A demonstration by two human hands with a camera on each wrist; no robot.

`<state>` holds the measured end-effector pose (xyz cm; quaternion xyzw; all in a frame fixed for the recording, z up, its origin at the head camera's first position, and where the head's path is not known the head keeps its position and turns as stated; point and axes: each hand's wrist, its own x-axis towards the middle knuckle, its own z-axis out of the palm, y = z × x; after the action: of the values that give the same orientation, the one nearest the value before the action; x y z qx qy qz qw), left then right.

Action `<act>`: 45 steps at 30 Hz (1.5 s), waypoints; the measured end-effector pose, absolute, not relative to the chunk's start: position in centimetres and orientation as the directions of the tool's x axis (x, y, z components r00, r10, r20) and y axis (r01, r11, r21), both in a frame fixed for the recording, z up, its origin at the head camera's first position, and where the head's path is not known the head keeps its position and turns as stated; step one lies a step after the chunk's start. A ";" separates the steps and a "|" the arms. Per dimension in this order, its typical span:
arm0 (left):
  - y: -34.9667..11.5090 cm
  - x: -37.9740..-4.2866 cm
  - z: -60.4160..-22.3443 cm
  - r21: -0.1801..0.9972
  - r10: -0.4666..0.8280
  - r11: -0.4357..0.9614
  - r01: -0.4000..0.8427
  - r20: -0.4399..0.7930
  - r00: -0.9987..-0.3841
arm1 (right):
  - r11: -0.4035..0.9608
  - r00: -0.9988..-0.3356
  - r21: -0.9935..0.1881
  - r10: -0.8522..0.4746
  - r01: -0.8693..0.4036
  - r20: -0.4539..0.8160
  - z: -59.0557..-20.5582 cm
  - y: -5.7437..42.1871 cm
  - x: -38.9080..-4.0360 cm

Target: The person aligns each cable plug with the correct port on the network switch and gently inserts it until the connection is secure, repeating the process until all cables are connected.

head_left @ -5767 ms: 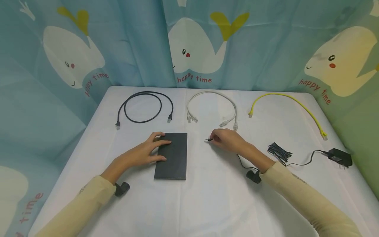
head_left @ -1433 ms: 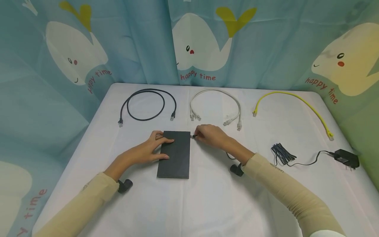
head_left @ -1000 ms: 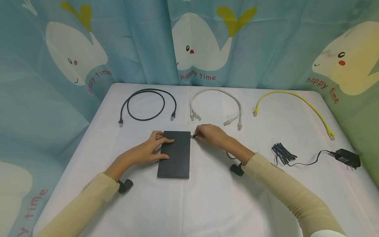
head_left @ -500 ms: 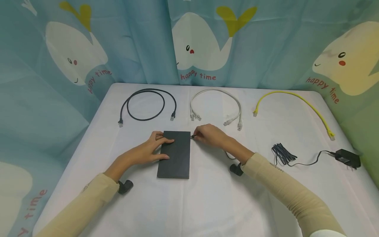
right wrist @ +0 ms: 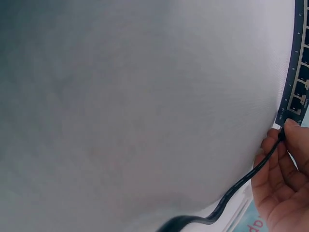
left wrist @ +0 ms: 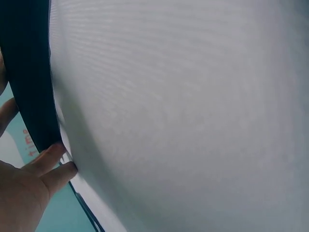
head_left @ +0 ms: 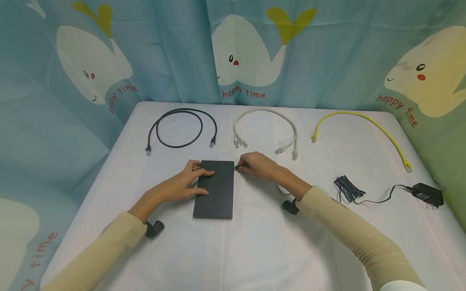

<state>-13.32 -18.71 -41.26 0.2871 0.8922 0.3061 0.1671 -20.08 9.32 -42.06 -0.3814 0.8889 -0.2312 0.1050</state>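
A flat dark network switch (head_left: pixel 218 194) lies on the white table, its row of ports facing right in the right wrist view. My left hand (head_left: pixel 178 184) holds its left side: thumb and index finger rest on top, and other fingers bend at the far left corner. My right hand (head_left: pixel 260 165) pinches a black power plug (head_left: pixel 237 167) against the far end of the port side. How deep the plug sits is hidden by the fingertips. From it the black cord (right wrist: pixel 241 181) runs back under the right wrist. The bundled cord (head_left: pixel 347 188) and power adapter (head_left: pixel 426 194) lie at the right.
Along the back lie a coiled black network cable (head_left: pixel 178 146), white network cables (head_left: pixel 267 110) and a yellow network cable (head_left: pixel 367 120). A blue whale-print curtain (head_left: pixel 174 52) hangs behind the table (head_left: pixel 262 254).
Over several seconds my right hand has brought the plug leftward to the switch's right side. In the last second it has shifted only slightly left; the left hand keeps its place.
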 end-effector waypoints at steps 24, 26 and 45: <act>-18.7 -13.2 -41.0 0.613 0.606 0.660 0.435 -0.091 -0.790 | 0.525 -0.623 -0.512 -0.781 -0.680 0.026 -42.1 9.6 -20.7; -18.7 -13.2 -41.0 0.613 0.607 0.658 0.436 -0.089 -0.790 | 0.527 -0.626 -0.516 -0.779 -0.675 0.023 -42.2 9.6 -20.7; -18.6 -13.2 -41.1 0.618 0.604 0.659 0.428 -0.095 -0.792 | 0.508 -0.620 -0.525 -0.783 -0.683 0.048 -42.4 9.5 -20.5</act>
<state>-13.24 -18.58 -41.14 0.2870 0.8987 0.2969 0.1477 -20.55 9.54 -42.37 -0.4250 0.8627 -0.2560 0.0980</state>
